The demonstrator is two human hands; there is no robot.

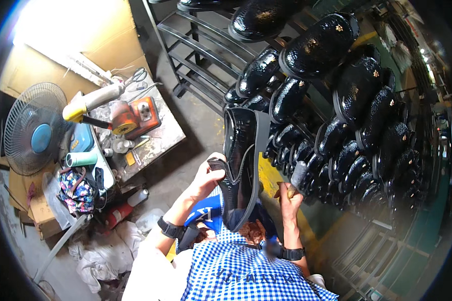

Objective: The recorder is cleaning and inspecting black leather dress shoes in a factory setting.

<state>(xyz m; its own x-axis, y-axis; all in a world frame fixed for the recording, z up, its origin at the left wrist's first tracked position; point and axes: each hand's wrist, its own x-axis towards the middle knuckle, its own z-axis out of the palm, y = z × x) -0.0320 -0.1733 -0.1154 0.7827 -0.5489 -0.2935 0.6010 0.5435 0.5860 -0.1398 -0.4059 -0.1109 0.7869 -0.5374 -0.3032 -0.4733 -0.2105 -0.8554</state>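
My left hand [206, 179] is closed on the upper edge of a glossy black shoe [244, 150], thumb and fingers pinching near its opening. The shoe is tipped on its side, its dark sole edge toward the right. Over to the right, my right hand [289, 201] is wrapped round the short handle of a brush [299, 173] with a thick grey head. A gap separates the brush from the shoe.
Racks of shiny black shoes [356, 83] fill the right side, close to my right hand. At left stands a worktable [158, 143] with an orange device [144, 116] and scissors [139, 75]. A fan [37, 133] and a flowered bag [76, 191] are beside it.
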